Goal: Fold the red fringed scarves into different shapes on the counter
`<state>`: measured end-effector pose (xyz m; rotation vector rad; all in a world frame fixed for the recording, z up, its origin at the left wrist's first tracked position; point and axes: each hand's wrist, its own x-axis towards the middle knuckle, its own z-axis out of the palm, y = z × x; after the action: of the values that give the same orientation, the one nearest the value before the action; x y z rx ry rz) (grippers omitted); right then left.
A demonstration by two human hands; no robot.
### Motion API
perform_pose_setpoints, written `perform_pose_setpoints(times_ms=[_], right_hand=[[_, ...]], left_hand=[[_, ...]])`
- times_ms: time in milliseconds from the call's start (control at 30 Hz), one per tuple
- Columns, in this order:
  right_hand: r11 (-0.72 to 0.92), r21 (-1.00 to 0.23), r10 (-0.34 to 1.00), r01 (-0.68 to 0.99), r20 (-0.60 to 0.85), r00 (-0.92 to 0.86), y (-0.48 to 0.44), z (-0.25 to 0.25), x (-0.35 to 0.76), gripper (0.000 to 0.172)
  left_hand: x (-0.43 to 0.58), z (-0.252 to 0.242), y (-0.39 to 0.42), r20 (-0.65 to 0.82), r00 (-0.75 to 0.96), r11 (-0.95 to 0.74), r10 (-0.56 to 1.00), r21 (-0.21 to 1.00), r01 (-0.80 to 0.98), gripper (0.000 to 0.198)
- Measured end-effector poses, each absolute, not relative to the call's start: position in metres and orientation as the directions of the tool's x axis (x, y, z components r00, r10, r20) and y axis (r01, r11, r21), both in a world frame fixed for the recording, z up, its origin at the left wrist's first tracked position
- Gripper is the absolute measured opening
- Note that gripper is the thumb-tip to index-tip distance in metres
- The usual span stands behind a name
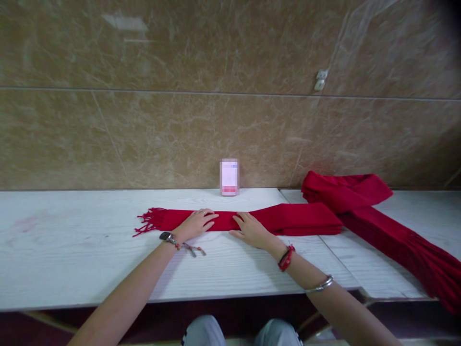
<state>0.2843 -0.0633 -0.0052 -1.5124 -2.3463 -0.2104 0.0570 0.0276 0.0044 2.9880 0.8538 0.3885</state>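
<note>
Card (229, 177) blurred unreadable, middle of red scarf (295, 218) hidden under left hand (196, 225) and right hand (252, 230), red cloth (396, 242) cut off at right edge, wall fitting (320, 80) too small to identify

Just behind the left hand (196, 223) sit a dark watch (165, 236) and a beaded bracelet (176, 244) with a dangling cord; behind the right hand (252, 230), a red band (286, 258), then a silver bangle (320, 285). Pale grey trousers (201, 331).

A red fringed scarf (295, 218) lies flat, folded lengthwise, along the white table (72, 259), fringe leftward
</note>
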Motion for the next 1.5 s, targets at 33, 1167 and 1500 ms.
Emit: perform_pose_setpoints(times_ms=[33, 1167, 1500], right_hand=[[0.405, -0.058, 0.861, 0.912, 0.359, -0.360, -0.063, -0.006, 0.284, 0.052], [0.497, -0.033, 0.859, 0.867, 0.164, -0.486, -0.067, -0.007, 0.290, 0.051], [0.463, -0.131, 0.883, 0.877, 0.154, -0.443, -0.062, -0.001, 0.298, 0.067]], left_hand=[[0.058, 0.004, 0.027, 0.244, 0.813, -0.844, 0.529, 0.052, 0.533, 0.034], [0.050, 0.008, 0.019, 0.003, 0.785, -0.783, 0.620, 0.072, 0.618, 0.046], [0.052, 0.009, 0.015, 0.040, 0.868, -0.863, 0.494, 0.137, 0.485, 0.056]])
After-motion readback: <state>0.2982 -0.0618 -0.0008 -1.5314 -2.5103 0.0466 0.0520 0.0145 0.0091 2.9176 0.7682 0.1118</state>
